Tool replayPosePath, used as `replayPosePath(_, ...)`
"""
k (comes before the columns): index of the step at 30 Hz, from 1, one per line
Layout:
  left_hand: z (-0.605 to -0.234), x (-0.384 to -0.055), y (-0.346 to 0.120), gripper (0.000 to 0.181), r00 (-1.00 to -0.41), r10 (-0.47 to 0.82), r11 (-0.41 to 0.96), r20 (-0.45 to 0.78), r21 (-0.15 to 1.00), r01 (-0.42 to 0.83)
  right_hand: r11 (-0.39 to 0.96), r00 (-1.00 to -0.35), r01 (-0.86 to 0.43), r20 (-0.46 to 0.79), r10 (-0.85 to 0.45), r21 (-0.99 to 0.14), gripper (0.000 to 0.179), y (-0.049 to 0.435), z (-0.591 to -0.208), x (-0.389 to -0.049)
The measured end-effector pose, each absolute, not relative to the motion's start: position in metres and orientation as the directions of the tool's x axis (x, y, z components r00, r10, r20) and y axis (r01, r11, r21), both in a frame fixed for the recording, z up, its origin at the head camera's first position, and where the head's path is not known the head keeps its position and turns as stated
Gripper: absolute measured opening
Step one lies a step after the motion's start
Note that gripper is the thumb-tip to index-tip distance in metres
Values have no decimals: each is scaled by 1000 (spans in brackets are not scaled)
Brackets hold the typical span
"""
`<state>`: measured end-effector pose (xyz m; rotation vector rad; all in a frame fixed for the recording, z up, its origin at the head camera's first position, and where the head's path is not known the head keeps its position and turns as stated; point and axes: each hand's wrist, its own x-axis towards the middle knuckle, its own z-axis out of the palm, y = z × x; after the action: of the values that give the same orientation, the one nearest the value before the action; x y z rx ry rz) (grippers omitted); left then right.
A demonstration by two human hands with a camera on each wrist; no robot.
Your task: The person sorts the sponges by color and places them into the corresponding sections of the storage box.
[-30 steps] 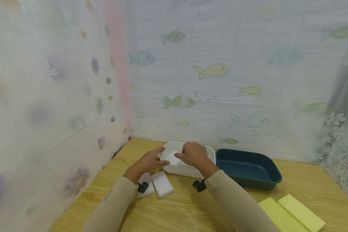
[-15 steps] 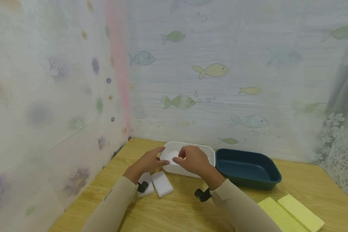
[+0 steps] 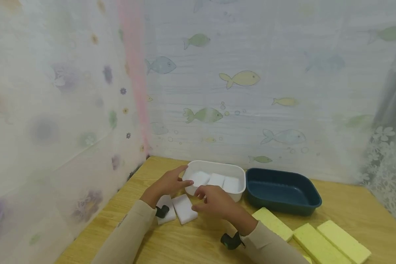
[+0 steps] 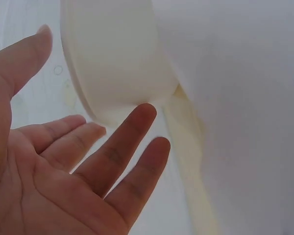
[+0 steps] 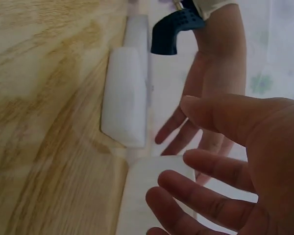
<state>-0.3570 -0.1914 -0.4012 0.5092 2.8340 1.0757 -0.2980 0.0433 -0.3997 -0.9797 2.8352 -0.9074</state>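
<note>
A white plastic tub (image 3: 232,168) holds several white sponges (image 3: 216,179) lying side by side. At its left end is my left hand (image 3: 167,183), fingers extended and thumb by the near rim; in the left wrist view the fingertips lie against or very near the tub's wall (image 4: 112,54). My right hand (image 3: 214,203) hovers before the tub's front wall, fingers loosely bent with nothing between them. Two more white sponges lie on the table near it, one (image 3: 184,209) beside another (image 3: 166,212) partly hidden by the left wrist's camera. In the right wrist view they stand out as white blocks (image 5: 123,98).
Right of the white tub stands a dark blue tub (image 3: 283,192), its rim close to the white one. Several yellow sponges, one of them (image 3: 343,240) farthest right, lie at the front right of the wooden table (image 3: 191,245). Patterned curtains (image 3: 244,110) hang behind and at left.
My right hand has drawn back out of the white tub toward the front, uncovering the white sponges inside and a yellow sponge by the right forearm. My left hand has stayed in place.
</note>
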Motion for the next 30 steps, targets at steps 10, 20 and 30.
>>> replayPosePath(10, -394, -356, -196, 62, -928, 355, 724, 114, 594, 350, 623, -731, -638, 102, -674, -452, 47, 36, -406, -288)
replayPosePath(20, -397, -359, -195, 19, -910, 397, 760, 122, 513, 400, 613, -683, -708, 118, -721, -351, 38, 35, -413, -279)
replayPosePath(30, -397, -359, -192, 26, -931, 359, 766, 61, 551, 331, 663, -708, -694, 104, -698, -280, 36, 40, -415, -273)
